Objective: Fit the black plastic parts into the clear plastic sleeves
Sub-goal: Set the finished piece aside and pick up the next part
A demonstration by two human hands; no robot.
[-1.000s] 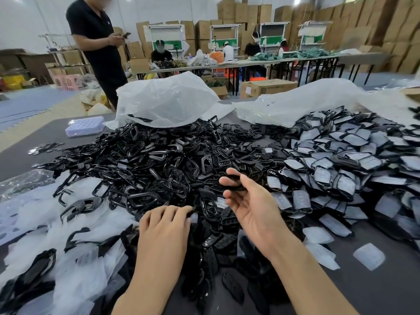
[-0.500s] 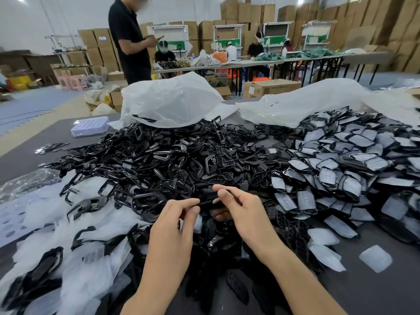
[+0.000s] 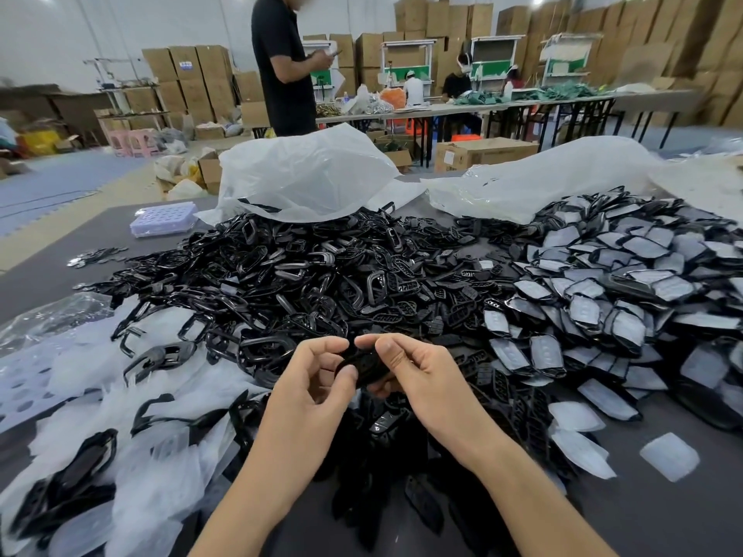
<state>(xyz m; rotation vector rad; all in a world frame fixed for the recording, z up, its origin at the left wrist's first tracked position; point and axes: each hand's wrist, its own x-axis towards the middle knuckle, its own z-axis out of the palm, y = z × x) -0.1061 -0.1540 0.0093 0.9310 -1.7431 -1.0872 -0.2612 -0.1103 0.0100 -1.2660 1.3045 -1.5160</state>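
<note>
Two hands, left hand [image 3: 317, 379], right hand [image 3: 418, 375], pinching black part [image 3: 364, 365]

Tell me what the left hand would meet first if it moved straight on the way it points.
Likely the black part that the left hand pinches, with the right hand gripping it just beyond. Depth is hard to judge here.

Black parts [image 3: 281, 283]: hard plastic, gloss being caught on edges. Sleeves [image 3: 669, 456]: thin clear plastic, being seen as frosted, whitish. Tabletop [image 3: 703, 524]: matt dark grey, smooth. Bag [image 3: 305, 174]: crinkled translucent film. Box [image 3: 482, 152]: brown cardboard.
</note>
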